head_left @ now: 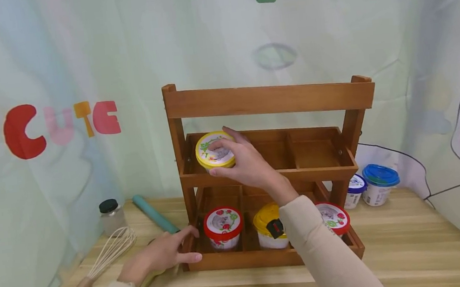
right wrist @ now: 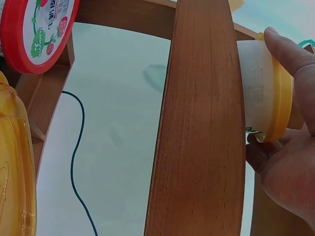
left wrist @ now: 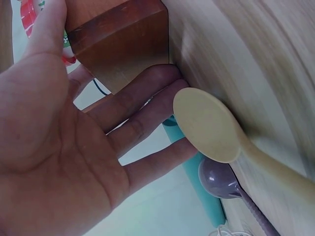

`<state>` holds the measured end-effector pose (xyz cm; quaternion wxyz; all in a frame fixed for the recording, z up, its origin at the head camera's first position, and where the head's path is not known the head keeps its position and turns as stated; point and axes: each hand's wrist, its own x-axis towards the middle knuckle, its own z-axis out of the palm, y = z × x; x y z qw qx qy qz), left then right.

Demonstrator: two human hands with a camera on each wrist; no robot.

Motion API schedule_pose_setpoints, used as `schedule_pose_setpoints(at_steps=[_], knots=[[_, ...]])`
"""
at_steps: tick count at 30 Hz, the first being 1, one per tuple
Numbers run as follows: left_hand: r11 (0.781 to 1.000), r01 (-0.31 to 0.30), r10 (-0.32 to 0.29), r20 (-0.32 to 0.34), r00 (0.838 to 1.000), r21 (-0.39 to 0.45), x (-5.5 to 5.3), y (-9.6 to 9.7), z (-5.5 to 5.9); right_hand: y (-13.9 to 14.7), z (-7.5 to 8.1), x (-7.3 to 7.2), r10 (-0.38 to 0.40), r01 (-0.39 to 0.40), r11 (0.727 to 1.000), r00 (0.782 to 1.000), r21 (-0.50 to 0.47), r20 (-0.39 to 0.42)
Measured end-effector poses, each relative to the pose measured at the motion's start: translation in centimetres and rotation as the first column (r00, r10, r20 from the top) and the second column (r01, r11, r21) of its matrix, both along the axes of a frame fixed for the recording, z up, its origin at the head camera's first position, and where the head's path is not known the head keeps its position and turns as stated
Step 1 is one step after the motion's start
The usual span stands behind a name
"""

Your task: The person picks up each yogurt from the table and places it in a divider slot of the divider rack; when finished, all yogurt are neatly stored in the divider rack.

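The yellow-lidded tub (head_left: pixel 207 150) is located at the upper left compartment (head_left: pixel 191 165) of the wooden rack (head_left: pixel 267 98). The right hand (head_left: pixel 246 161) pinches it at the rim, thumb and fingers on opposing sides; the tub lies left of the palm. The left hand (head_left: pixel 163 253) is spread beside the rack's lower left end; contact cannot be determined.

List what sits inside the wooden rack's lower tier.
From left: a red-lidded tub, a yellow-lidded tub and another red-lidded tub. The right sleeve partly covers the last two; anything behind it is hidden.
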<state>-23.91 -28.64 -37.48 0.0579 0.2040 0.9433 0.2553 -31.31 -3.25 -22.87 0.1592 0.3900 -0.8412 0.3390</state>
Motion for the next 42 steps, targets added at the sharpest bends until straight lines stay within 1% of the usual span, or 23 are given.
schedule_pose_setpoints(at_steps=[8,15,19,22,26,29,33,36,39,42], knots=[[1.0,-0.024,0.024,-0.002,1.0,-0.018,0.0,0.1,0.5,0.5,0.1,0.0,0.005,-0.005,1.0,1.0,0.03,-0.005],[1.0,-0.009,0.009,0.009,1.0,-0.018,0.0,0.4,0.1,2.0,-1.0,0.5,-0.018,0.018,0.998,1.0,0.065,-0.003],[1.0,-0.007,0.007,-0.003,1.0,-0.018,-0.1,0.5,0.0,2.9,-1.3,0.8,0.008,-0.006,0.997,1.0,0.082,-0.026],[1.0,-0.02,0.02,-0.001,1.0,-0.018,-0.2,0.4,-0.1,3.8,-1.2,1.2,0.025,-0.019,0.993,0.998,0.119,-0.05],[0.999,-0.034,0.034,0.009,0.999,-0.016,-0.2,0.4,-0.1,5.7,-1.0,1.9,0.036,-0.026,0.985,0.998,0.172,-0.055],[1.0,-0.026,0.026,0.007,1.0,-0.012,-0.2,0.4,-0.1,7.4,-1.1,2.3,0.044,-0.037,0.983,0.998,0.18,-0.036],[1.0,-0.013,0.013,0.013,1.0,-0.006,-0.3,0.3,-0.1,9.6,-1.3,2.9,0.039,-0.035,0.986,0.999,0.161,-0.022],[1.0,-0.004,0.004,0.007,1.0,-0.002,-0.4,0.3,0.0,11.4,-1.5,3.4,0.021,-0.021,0.99,1.0,0.142,-0.002],[1.0,0.011,-0.011,-0.006,1.0,-0.001,-0.4,0.3,0.0,13.4,-1.6,3.7,-0.003,0.001,0.992,1.0,0.123,0.018],[1.0,0.017,-0.017,-0.007,1.0,0.0,-0.4,0.2,0.0,15.6,-1.7,3.8,-0.039,0.038,0.994,0.999,0.104,0.005]])
